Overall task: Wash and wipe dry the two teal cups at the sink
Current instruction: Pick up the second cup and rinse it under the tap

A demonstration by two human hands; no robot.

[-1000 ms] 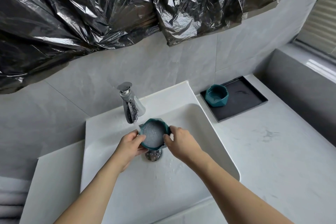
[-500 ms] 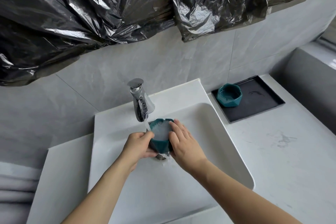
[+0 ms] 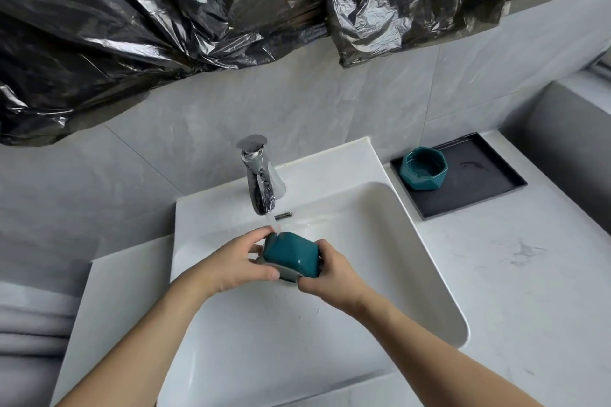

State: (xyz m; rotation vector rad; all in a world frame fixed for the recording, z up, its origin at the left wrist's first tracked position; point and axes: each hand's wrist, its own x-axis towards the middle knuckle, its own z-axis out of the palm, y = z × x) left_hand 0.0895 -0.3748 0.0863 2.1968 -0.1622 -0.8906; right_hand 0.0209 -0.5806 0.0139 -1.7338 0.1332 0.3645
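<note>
A faceted teal cup (image 3: 292,253) is held tipped over above the white sink basin (image 3: 380,241), its outer wall and base facing me. My left hand (image 3: 236,266) grips its left side and my right hand (image 3: 330,276) grips its right side. Water runs from the chrome faucet (image 3: 261,180) onto the cup's far edge. The cup's opening points away and is hidden. The second teal cup (image 3: 424,168) stands upright on the left end of a black tray (image 3: 479,185) to the right of the sink.
Crumpled black plastic sheeting (image 3: 198,16) hangs on the grey tiled wall above the faucet. A grey marble counter (image 3: 529,274) runs right of the basin, with a raised grey ledge (image 3: 568,142) at its far right. Folded grey towels (image 3: 33,324) lie at the lower left.
Both hands turned the cup from upright and full of water to tipped over, base toward me, and lowered it slightly. The view shifted so the sink and tray sit further right.
</note>
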